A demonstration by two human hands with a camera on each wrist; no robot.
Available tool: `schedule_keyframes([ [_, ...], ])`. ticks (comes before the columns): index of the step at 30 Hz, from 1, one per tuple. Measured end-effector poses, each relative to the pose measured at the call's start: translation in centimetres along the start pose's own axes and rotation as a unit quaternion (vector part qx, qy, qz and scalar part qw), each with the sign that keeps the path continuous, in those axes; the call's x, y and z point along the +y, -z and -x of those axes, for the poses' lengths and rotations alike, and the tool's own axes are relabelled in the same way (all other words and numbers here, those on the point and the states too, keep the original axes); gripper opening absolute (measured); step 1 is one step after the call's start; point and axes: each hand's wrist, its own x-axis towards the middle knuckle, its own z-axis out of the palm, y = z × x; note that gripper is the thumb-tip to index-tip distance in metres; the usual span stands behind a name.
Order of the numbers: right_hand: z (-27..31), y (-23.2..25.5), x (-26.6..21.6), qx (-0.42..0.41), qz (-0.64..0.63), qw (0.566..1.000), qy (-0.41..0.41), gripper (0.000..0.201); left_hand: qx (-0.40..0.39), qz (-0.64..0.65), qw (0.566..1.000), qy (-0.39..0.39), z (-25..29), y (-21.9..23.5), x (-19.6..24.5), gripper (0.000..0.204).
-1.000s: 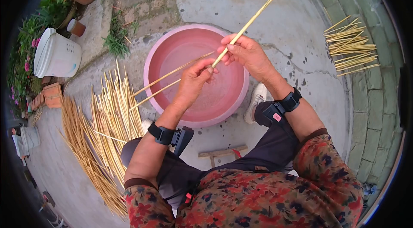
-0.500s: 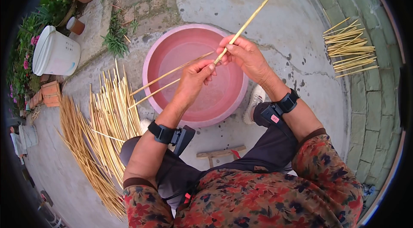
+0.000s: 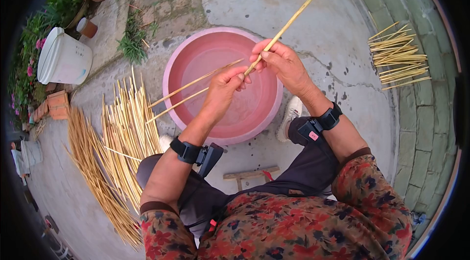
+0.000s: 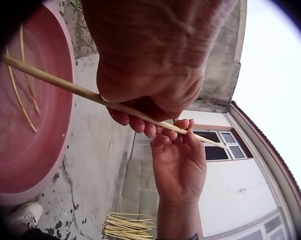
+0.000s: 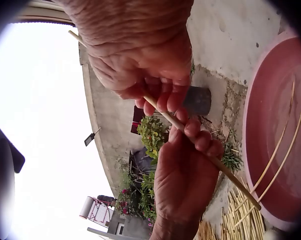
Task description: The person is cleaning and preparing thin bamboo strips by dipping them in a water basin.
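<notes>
Head view — left hand (image 3: 223,91) and right hand (image 3: 281,61) both pinch one stick (image 3: 298,11) above the pink basin (image 3: 267,108); its free end points to 1 o'clock. Left wrist view — left fingers (image 4: 140,122) curl round the stick. Right wrist view — both grips closed on it.

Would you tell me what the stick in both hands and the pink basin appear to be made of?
Stick: pale, matte, straight, probably peeled plant stem or bamboo. Pink basin: smooth, uniform colour with a rolled rim, likely moulded plastic.
</notes>
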Motion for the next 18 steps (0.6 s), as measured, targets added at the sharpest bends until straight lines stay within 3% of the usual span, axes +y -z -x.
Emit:
schedule_keyframes([
  [6, 0.2, -0.3, -0.1, 0.036, 0.024, 0.999, -0.008, 0.018, -0.002, -0.007, 1.000, 0.025, 0.2, 0.1, 0.1, 0.019],
  [8, 0.1, -0.3, 0.7, 0.036, -0.002, 0.999, -0.033, 0.019, -0.013, -0.036, 0.999, -0.009, -0.1, -0.1, 0.0, 0.018],
  [11, 0.0, -0.3, 1.0, 0.033, 0.000, 0.999, -0.021, 0.018, -0.013, 0.017, 1.000, 0.014, -0.3, -0.1, 0.1, 0.014],
  [18, -0.1, -0.6, 1.2, 0.026, 0.036, 0.999, -0.007, 0.018, -0.002, 0.002, 1.000, 0.028, -0.3, -0.3, 0.4, 0.011],
])
